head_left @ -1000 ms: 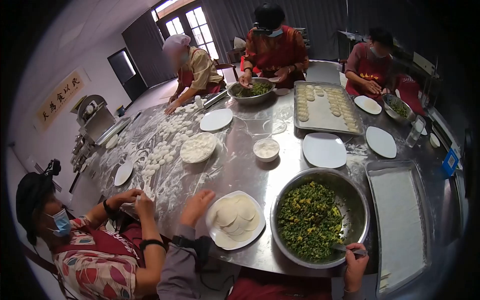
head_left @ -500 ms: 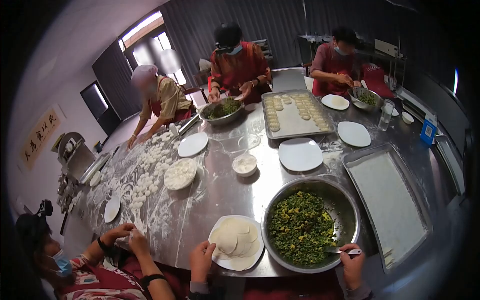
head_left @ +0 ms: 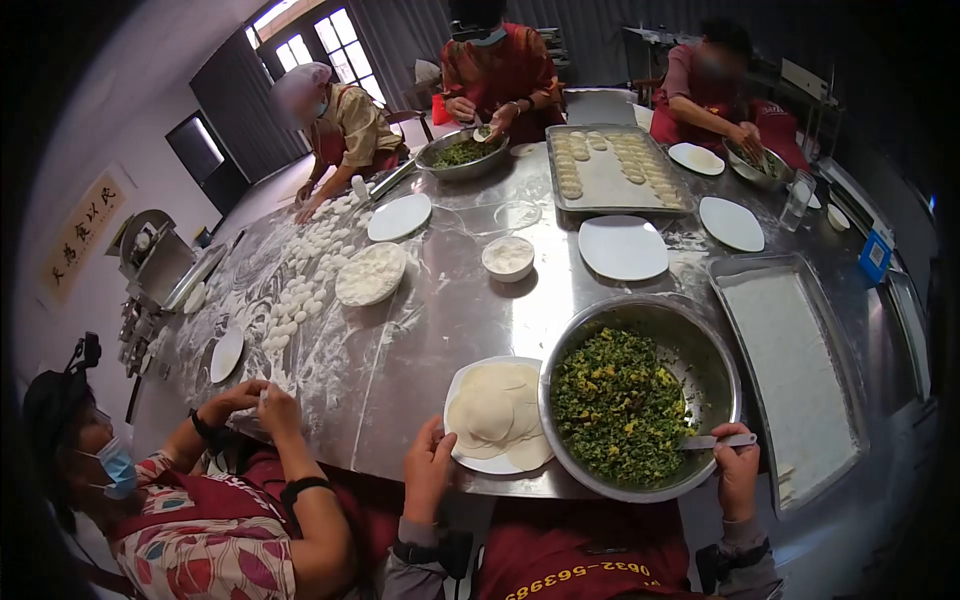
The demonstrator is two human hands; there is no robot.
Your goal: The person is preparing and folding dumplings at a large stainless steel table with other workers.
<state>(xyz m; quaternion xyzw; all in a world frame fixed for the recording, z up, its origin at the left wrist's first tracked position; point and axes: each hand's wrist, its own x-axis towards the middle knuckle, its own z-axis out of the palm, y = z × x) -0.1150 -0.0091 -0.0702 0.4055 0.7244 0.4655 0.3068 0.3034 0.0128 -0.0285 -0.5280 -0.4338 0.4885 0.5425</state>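
Note:
My left hand [head_left: 430, 468] is at the left edge of a white plate [head_left: 460, 378], its fingers loosely bent and apart, touching or almost touching the rim. Round dough wrappers [head_left: 490, 414] are stacked on that plate. My right hand [head_left: 737, 468] is closed around the handle of a spoon [head_left: 722, 441], whose other end goes into the filling. This chopped green and yellow filling [head_left: 620, 405] lies in a large metal bowl [head_left: 722, 365] right beside the plate.
A paper-lined metal tray [head_left: 795, 370] lies right of the bowl. Farther off are a tray of dumplings [head_left: 620, 190], an empty white plate [head_left: 622, 248], and flour bowls [head_left: 508, 258]. Floured dough pieces [head_left: 300, 290] cover the left side. A co-worker [head_left: 220, 490] sits close at left; several others work opposite.
The view has tilted, so the table appears higher. My right hand still holds the spoon and my left stays by the plate. A co-worker opposite has raised a filled wrapper over a bowl.

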